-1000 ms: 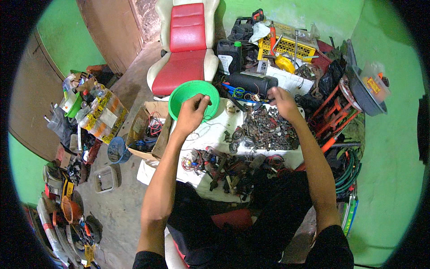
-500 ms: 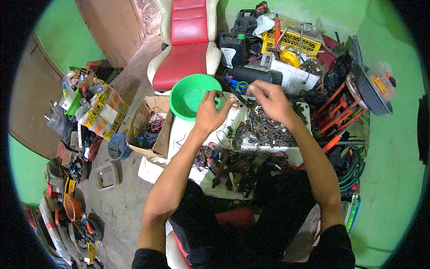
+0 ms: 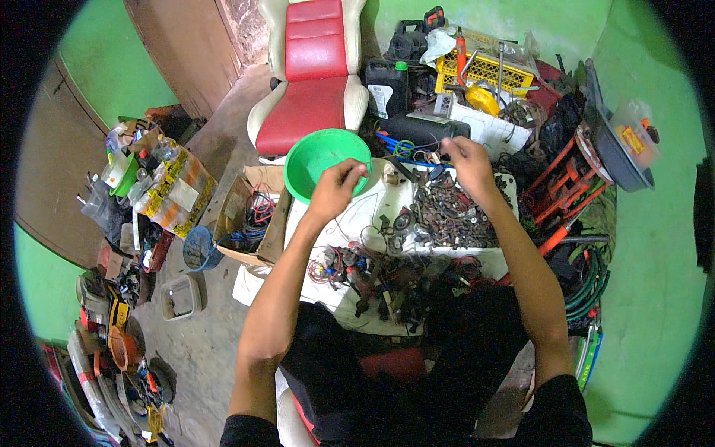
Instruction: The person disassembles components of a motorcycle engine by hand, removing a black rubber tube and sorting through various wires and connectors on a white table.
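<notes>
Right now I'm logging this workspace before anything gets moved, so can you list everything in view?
bowl: one, green, plastic, upper left of the white sheet
pile of small metal parts: one, dark grey, on the white sheet
tangle of wires and parts: one, red and black, near edge of the sheet
seat: one, red and cream, behind the bowl
cardboard box: one, brown, left of the sheet, wires inside
crate: one, yellow, top right
jug: one, black, beside the seat
hose: one, green, coiled, right
left hand: at the bowl's rim, fingers pinched
right hand: above the parts pile
</notes>
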A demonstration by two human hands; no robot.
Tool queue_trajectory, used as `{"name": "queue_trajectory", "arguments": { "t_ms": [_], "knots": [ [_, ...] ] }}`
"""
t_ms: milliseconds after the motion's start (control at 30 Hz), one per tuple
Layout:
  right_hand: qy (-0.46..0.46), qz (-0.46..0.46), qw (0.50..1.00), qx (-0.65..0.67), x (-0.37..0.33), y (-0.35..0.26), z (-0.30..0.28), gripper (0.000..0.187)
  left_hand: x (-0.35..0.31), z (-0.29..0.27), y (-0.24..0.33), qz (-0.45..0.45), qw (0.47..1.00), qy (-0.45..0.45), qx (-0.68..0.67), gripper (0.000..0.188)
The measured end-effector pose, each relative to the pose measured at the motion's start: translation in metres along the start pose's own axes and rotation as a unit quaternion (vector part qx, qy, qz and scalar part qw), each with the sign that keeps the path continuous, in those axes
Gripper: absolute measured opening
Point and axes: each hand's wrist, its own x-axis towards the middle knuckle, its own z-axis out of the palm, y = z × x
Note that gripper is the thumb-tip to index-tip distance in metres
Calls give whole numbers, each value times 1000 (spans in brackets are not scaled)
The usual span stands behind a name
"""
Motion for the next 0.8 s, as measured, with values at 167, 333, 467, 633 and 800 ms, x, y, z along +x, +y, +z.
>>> {"name": "queue_trajectory", "arguments": {
  "t_ms": [167,333,467,633,800],
  "knots": [
    [61,286,921,256,4,8,-21,27,-1,-34,-35,-37,995,66,57,24],
    [151,332,839,404,8,24,-45,24,-8,-56,-49,28,988,113,102,26],
    [248,348,802,416,7,35,-66,18,-19,-74,-40,7,981,122,152,25],
    [305,323,792,419,-9,112,-134,20,-35,-104,-45,-44,980,89,171,31],
    [404,307,757,411,-36,183,-196,15,-53,-124,-51,-12,965,36,258,34]
  ]
}}
